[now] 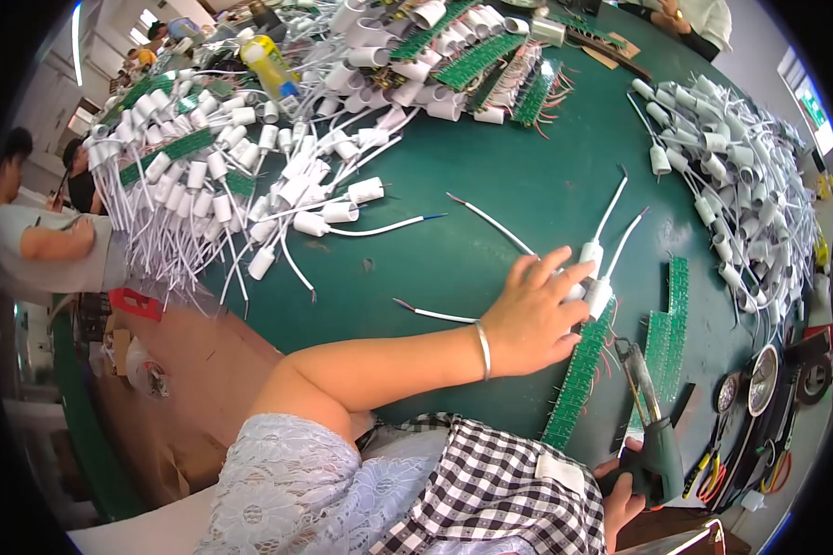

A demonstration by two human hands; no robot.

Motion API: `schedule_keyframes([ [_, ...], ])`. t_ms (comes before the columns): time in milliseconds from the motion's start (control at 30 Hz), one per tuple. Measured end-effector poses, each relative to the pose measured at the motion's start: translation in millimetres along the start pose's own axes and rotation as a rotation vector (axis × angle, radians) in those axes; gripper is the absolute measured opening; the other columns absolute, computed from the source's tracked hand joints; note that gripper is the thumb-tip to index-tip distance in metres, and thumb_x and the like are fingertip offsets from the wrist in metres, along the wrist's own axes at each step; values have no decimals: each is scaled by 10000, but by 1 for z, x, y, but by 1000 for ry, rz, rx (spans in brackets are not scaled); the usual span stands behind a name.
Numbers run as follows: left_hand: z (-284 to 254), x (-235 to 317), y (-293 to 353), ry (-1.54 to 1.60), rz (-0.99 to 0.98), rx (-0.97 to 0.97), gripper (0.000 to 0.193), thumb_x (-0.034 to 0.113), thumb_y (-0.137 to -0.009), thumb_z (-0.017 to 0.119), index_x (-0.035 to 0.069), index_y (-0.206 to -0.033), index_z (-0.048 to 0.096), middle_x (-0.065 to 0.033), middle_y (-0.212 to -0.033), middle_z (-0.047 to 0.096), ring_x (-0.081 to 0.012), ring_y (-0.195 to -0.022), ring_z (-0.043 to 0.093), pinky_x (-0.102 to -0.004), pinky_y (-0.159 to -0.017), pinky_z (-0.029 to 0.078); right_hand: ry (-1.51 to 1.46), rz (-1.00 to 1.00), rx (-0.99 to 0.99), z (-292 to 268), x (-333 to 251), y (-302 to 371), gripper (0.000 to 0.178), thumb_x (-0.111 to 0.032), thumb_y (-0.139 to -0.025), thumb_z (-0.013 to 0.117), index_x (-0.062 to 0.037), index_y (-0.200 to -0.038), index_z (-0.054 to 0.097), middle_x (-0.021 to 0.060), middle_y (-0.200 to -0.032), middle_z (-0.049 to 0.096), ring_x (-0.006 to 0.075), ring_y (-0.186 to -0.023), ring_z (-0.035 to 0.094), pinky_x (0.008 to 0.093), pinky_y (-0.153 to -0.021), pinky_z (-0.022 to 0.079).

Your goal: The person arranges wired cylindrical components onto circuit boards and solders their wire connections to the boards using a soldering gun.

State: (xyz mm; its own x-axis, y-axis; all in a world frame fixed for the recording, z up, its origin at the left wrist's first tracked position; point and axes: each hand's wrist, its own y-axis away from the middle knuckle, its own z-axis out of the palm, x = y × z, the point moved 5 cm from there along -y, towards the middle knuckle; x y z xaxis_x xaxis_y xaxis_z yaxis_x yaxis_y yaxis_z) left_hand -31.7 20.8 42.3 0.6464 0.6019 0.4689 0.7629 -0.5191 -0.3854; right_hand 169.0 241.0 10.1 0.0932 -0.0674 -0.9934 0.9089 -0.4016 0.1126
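Note:
My left hand (539,310) lies over a few white plastic sleeves with white cables, its fingers spread and touching them. One sleeve (599,298) shows beyond the fingertips, at the upper end of a long green circuit board strip (578,379). Another sleeve (591,254) points away from me with its cable. Low on the right, my right hand (624,495) is closed round the dark green handle of a soldering gun (659,453). The gun's metal tip points up and away, between that strip and a second green board strip (657,347). Part of the right hand is hidden behind the handle.
White sleeves with cables are heaped at the far left (190,190) and right (713,148). Green boards (481,60) and a yellow bottle (268,67) stand at the back. Pliers (710,472) and a tape roll (814,379) lie at right. Other people sit further off.

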Motion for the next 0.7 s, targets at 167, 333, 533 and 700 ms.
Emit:
schedule_keyframes([
  [167, -91, -75, 15, -381, -139, 339, 274, 189, -707, 662, 137, -967, 591, -65, -1166, 571, -294, -1122, 491, -454, -920, 335, 15, -1, 11, -4, -1, 1, 497, -211, -875, 577, 38, -1265, 396, 173, -1168, 547, 164, -632, 571, 287, -634, 472],
  [333, -131, -192, 63, -591, -749, 141, 426, 299, -744, 691, 142, -1123, 578, -50, -1090, 600, -283, -1061, 499, -467, -880, 340, -47, -29, 35, -2, -2, -2, 453, -127, -854, 517, 47, -1253, 391, 191, -1154, 552, 176, -637, 579, 301, -636, 479],
  [533, -148, -157, 53, -395, -262, 403, 281, 175, -743, 694, 65, -970, 570, -122, -928, 590, -334, -888, 547, -421, -782, 439, -8, -19, -8, 11, -5, -2, 454, -123, -838, 512, 60, -1241, 410, 185, -1119, 572, 177, -632, 577, 304, -631, 477],
  [700, -70, -45, 11, -175, 120, 146, 229, 175, -784, 638, 79, -978, 567, -121, -858, 587, -321, -817, 593, -400, -685, 489, -73, -187, 296, -16, 15, 1, 473, -250, -833, 589, 4, -1221, 494, 131, -962, 625, 125, -630, 523, 235, -584, 415],
])
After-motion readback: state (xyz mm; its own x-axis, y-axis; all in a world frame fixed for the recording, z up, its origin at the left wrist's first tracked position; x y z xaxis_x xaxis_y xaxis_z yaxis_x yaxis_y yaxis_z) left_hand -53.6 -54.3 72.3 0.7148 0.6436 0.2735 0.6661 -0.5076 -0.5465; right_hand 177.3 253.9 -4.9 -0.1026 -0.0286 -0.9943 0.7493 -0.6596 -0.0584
